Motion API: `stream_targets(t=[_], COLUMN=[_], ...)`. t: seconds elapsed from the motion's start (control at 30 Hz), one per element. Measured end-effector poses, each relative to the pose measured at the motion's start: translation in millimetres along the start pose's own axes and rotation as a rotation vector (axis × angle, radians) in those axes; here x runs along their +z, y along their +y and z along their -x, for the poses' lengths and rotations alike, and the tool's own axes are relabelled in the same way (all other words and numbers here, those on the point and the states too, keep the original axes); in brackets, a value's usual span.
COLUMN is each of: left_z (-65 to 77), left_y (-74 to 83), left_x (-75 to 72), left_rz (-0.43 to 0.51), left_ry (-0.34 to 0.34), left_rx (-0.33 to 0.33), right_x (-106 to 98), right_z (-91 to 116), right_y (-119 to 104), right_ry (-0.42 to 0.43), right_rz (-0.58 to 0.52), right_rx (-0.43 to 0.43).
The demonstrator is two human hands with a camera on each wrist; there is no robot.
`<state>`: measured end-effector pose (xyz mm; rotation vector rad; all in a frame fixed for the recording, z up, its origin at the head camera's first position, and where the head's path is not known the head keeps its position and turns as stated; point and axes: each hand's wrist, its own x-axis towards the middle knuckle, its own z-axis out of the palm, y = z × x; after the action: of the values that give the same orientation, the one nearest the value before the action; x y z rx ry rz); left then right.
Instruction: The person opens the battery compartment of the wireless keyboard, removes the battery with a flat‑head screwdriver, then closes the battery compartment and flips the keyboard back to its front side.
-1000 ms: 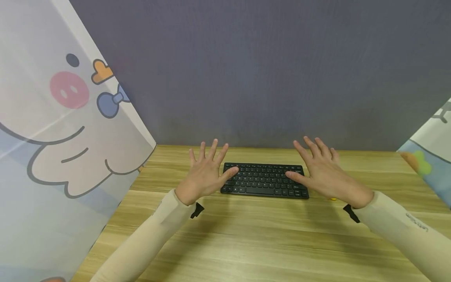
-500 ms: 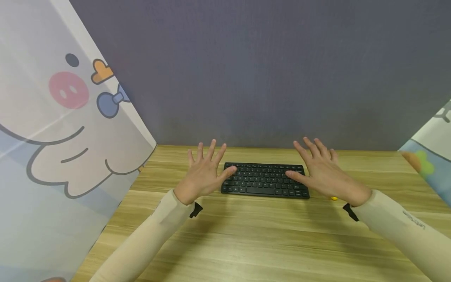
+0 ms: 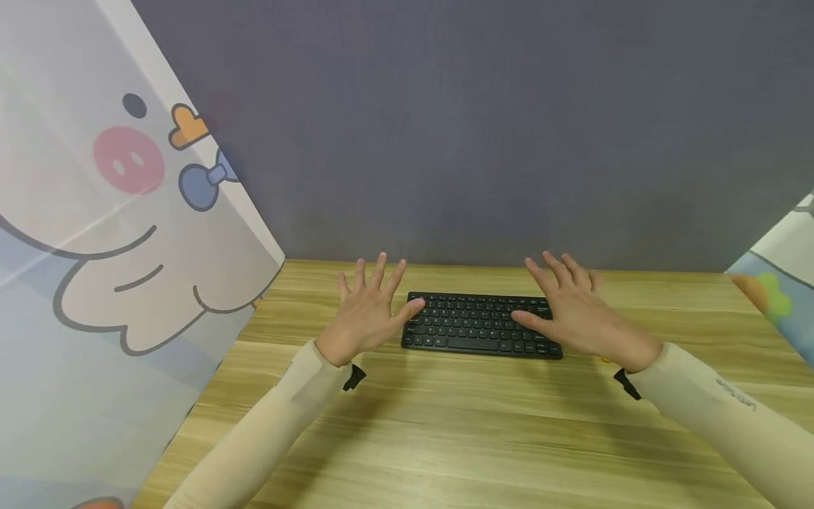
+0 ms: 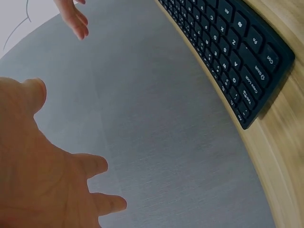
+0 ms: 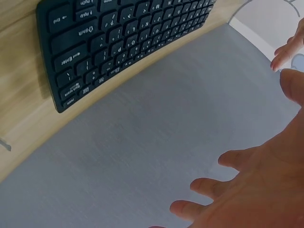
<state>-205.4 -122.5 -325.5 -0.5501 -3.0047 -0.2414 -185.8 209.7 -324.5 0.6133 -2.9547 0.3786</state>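
"Black, flat rectangular keyboard with pale-marked keys (image 3: 473,325) — where does it lie?"

"On the light, wood-grained surface (image 3: 445,438), near its back edge and between the two hands, with a plain grey upright panel (image 3: 470,127) behind it."

"Take me across from the left."

"First a pale panel (image 3: 210,268) printed with a pink-snouted cartoon animal. Then a cream sleeve (image 3: 261,431) and the bare left hand (image 3: 369,314)."

"How are that hand's fingers?"

"Wide, nearly straight, holding nothing. In the head view its thumb crosses the keyboard's left end, but the left wrist view shows hand and keys apart."

"And next?"

"The keyboard itself, long side running left to right. After it comes the bare right hand (image 3: 581,318), fingers also wide and holding nothing; its thumb overlaps the keyboard's right part, yet the right wrist view shows a gap."

"Beyond that?"

"A tiny yellow thing (image 3: 605,360) by the right wrist — I cannot tell what it is. Then another cream sleeve (image 3: 718,417) with small dark lettering, and a printed panel in white, blue, orange and green (image 3: 772,297)."
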Motion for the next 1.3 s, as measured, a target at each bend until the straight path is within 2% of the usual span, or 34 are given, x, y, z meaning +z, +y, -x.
stream_targets(t=[0.17, 0.47, 0.63, 0.8, 1.07, 1.3], left_z=[-0.7, 0.5, -0.8, -4.2, -11.8, -16.4], left_y=[-1.8, -6.9, -9.4, -11.9, -19.6, -25.7], left_x=[3.7, 10.9, 14.7, 19.3, 28.5, 36.6], left_rz=[0.020, 0.001, -0.003, -0.009, 0.060, 0.111], left_ry=[-0.009, -0.035, -0.050, -0.069, -0.117, -0.119], left_rx=[-0.004, -0.002, -0.005, -0.011, -0.048, -0.019], right_x=[6.7, 15.8, 20.4, 25.7, 36.9, 49.2], right_z=[-1.2, -3.2, -6.0, -10.8, -21.2, -32.7], right_y=[0.1, -0.1, -3.8, -6.8, -5.8, -6.5], right_ry=[0.004, 0.001, -0.016, -0.043, -0.076, -0.157], right_rz=[-0.022, -0.006, -0.022, 0.014, -0.001, -0.068], right_rx=[-0.009, -0.016, -0.030, -0.022, -0.023, -0.042])
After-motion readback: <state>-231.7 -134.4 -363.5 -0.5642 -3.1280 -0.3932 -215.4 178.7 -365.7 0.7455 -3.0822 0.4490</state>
